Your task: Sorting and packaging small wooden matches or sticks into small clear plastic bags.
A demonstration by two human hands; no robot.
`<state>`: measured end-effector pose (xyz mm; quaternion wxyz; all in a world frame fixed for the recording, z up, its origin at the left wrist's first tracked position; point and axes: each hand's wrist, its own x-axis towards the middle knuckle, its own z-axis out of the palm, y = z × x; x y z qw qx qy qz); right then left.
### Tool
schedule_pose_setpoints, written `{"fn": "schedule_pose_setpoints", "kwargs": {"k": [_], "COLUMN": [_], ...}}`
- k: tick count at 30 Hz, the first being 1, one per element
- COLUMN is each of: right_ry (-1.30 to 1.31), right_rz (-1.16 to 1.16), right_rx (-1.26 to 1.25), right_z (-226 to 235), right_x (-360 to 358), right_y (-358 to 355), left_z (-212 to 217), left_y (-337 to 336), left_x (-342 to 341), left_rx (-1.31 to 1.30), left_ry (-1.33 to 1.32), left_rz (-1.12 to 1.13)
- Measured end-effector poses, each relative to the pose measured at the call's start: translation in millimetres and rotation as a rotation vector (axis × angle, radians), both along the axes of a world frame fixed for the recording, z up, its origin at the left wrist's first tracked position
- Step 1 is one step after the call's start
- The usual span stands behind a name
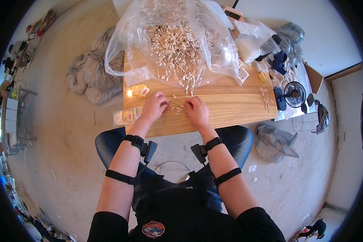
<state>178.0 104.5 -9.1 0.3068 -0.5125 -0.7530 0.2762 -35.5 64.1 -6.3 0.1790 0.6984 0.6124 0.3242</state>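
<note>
A few cotton swabs [177,108] lie on the wooden table [226,109] between my two hands. On their left, my left hand [154,106] has its fingers curled together at the swabs' ends; what its fingertips pinch is too small to make out. My right hand [198,112] is closed over the swabs' other ends, thumb and fingers pressed together on them. Beyond both hands, a heap of cotton swabs [175,44] spills from a large clear plastic bag [116,60]. Beside my left wrist lie a clear pack with a label [126,116] and several yellow-and-white cards [139,90].
More loose swabs [265,98] lie toward the table's right end. A small black fan [294,94] stands past that end, near filled clear bags [252,42]. Stuffed sacks [99,72] rest on the floor at left, and a grey plastic bag [273,143] at right.
</note>
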Motion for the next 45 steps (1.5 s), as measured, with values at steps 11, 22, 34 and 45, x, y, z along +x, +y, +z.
{"fn": "schedule_pose_setpoints", "kwargs": {"k": [11, 22, 34, 45], "right_ry": [-0.027, -0.022, -0.036, 0.112], "right_rz": [0.005, 0.041, 0.169, 0.072], "right_rx": [0.012, -0.059, -0.167, -0.141], "right_z": [-2.2, 2.9, 2.4, -1.9], "right_x": [4.4, 4.3, 14.3, 10.8], "right_y": [4.6, 12.3, 35.4, 20.5], "left_z": [2.4, 0.5, -4.1, -5.5], "left_y": [7.8, 7.8, -10.0, -35.8], "left_x": [5.4, 13.6, 38.8, 70.1], "left_rx": [-0.171, -0.170, -0.149, -0.027], "left_ry": [-0.076, -0.015, -0.006, 0.303], "left_rz": [0.068, 0.156, 0.202, 0.089]}}
